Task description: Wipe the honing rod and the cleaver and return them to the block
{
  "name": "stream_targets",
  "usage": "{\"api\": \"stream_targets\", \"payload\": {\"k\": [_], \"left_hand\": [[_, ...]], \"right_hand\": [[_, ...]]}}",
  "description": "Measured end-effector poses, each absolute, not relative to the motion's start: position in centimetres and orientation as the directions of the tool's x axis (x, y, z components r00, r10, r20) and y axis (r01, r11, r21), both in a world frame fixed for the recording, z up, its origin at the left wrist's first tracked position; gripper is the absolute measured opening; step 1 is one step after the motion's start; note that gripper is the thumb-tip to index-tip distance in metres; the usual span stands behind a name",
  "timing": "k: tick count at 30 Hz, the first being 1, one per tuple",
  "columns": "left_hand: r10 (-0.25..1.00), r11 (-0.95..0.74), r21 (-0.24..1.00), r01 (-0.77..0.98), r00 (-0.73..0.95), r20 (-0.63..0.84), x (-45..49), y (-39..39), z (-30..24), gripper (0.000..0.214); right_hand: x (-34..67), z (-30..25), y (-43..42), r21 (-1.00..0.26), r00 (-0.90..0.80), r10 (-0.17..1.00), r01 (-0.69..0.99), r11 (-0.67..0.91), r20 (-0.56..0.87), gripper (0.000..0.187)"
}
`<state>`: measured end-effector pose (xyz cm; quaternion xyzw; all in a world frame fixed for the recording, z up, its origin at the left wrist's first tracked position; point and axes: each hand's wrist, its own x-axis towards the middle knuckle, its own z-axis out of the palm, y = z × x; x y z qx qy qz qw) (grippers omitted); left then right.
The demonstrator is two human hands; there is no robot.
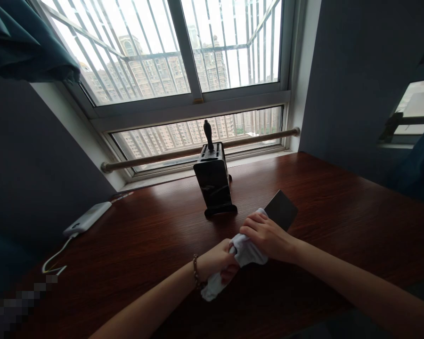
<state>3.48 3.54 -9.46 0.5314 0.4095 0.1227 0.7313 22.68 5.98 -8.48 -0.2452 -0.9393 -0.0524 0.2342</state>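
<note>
A cleaver [282, 209] is held above the table, its broad rectangular blade pointing away to the right. Its handle end is hidden in my left hand [219, 259], which is closed around it and wears a beaded bracelet. A white cloth [248, 250] wraps the cleaver, and a tail of it hangs below my left hand. My right hand [270, 237] is closed over the cloth where it meets the blade, with the fingers bent across it. Just beyond my hands stands a black knife block [214, 186], with one dark knife handle [208, 135] sticking out of its top.
The reddish-brown wooden table [325, 197] runs up to a barred window. A horizontal rail [261, 139] crosses in front of the glass. At the left edge lies a white power bank [88, 219] with a white cable [58, 254]. A blue curtain [24, 42] hangs upper left.
</note>
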Motion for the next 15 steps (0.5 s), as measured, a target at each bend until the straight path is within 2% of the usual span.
{"api": "stream_targets", "payload": {"k": [9, 15], "left_hand": [[0.583, 0.475, 0.852, 0.218, 0.648, -0.491, 3.6, 3.6, -9.2, 0.024], [0.577, 0.490, 0.848, 0.200, 0.655, -0.488, 3.5, 3.8, -9.6, 0.026]], "right_hand": [[24.5, -7.9, 7.8, -0.028, -0.745, 0.507, 0.552, 0.834, 0.433, 0.017], [25.4, -8.3, 8.7, -0.027, -0.717, 0.512, 0.568, 0.822, 0.473, 0.020]]}}
